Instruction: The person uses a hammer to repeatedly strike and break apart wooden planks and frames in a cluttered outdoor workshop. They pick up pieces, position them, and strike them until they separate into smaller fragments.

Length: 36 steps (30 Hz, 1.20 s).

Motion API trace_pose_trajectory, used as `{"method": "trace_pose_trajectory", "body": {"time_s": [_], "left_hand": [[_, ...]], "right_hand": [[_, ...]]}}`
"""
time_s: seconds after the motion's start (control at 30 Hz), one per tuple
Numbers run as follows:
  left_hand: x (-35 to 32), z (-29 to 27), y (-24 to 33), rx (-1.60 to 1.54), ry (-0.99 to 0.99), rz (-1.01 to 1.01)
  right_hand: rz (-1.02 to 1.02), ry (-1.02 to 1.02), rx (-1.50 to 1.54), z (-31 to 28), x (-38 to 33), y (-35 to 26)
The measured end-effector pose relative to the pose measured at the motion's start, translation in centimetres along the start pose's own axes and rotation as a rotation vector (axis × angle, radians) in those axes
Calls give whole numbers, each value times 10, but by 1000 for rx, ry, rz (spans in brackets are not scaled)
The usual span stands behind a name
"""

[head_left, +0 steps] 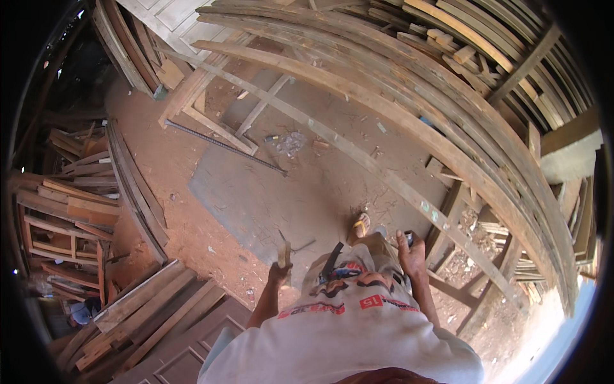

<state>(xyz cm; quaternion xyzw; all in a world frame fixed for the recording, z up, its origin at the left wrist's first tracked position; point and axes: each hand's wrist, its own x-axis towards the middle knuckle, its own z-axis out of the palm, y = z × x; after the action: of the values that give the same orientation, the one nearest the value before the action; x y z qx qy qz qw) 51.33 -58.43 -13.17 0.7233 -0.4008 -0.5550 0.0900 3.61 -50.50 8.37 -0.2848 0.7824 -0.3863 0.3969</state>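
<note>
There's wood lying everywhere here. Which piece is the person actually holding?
The short, pale wooden piece gripped upright in the left hand. Every other board, plank and frame lies on the ground or leans in stacks. The right hand holds a small dark object instead.

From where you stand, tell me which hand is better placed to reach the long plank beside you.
Right, probably. The right hand is raised next to the long plank, though it holds a small dark object. The left hand grips a wood piece, farther away.
</note>
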Motion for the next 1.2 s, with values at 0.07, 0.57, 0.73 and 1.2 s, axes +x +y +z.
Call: {"method": "trace_pose_trajectory", "body": {"time_s": [0.07, 0.57, 0.73, 1.2], "left_hand": [[16, -10, 79, 56, 149, 90], [33, 60, 529, 323, -680, 906], [31, 139, 620, 747, -990, 1257], [41, 326, 679, 1060, -1265, 1184]], "right_hand": [[-49, -133, -212, 12, 21, -15], [403, -76, -216, 69, 52, 6], [511, 425, 197, 131, 24, -3], [832, 963, 570, 208, -25, 17]]}}
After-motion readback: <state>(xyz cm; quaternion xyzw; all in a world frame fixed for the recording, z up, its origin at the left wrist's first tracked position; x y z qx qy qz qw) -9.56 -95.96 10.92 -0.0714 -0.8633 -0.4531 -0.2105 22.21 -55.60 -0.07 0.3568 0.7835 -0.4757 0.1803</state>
